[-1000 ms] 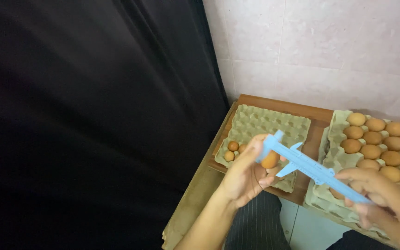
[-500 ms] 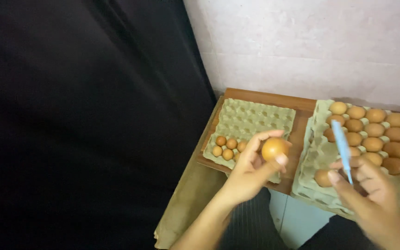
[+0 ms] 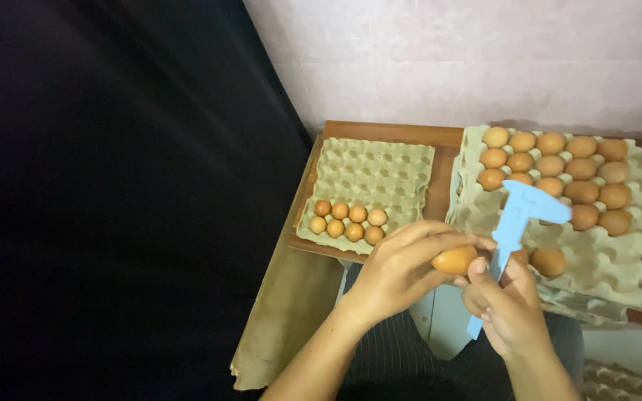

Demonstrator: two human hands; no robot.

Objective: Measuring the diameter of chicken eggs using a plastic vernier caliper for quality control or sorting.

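Head view, looking down: the left hand (image 3: 399,271) has its fingers (image 3: 440,239) curled round a brown egg (image 3: 455,260), closed on it from above and from the side so that one end is left bare toward the right. The right hand (image 3: 507,308) sits just beside it at about 3 o'clock, wrapped shut on the lower beam of a blue plastic caliper (image 3: 518,223), with the thumb touching the egg. The caliper stands nearly upright, its head pointing to 12 o'clock over the right-hand tray — held that way, its measuring end is close to the egg and the beam stays clear of the left hand. Whether it is already touching the shell cannot be told.

Both hands hover in front of the wooden surface (image 3: 388,131), over the person's lap, not resting on anything. At 11 o'clock from the hands lies a grey-green pulp egg tray (image 3: 380,167), mostly empty, with a small group of eggs (image 3: 347,220) packed into its near-left corner. At 1 o'clock a second tray (image 3: 603,260), seemingly the top of a stack, carries rows of brown eggs (image 3: 559,167) along its far side and one loose egg (image 3: 549,261) near the front — well within reach of the right hand. A sheet of brown cardboard (image 3: 284,312) leans below the surface at 8 o'clock, against a dark curtain (image 3: 113,186).
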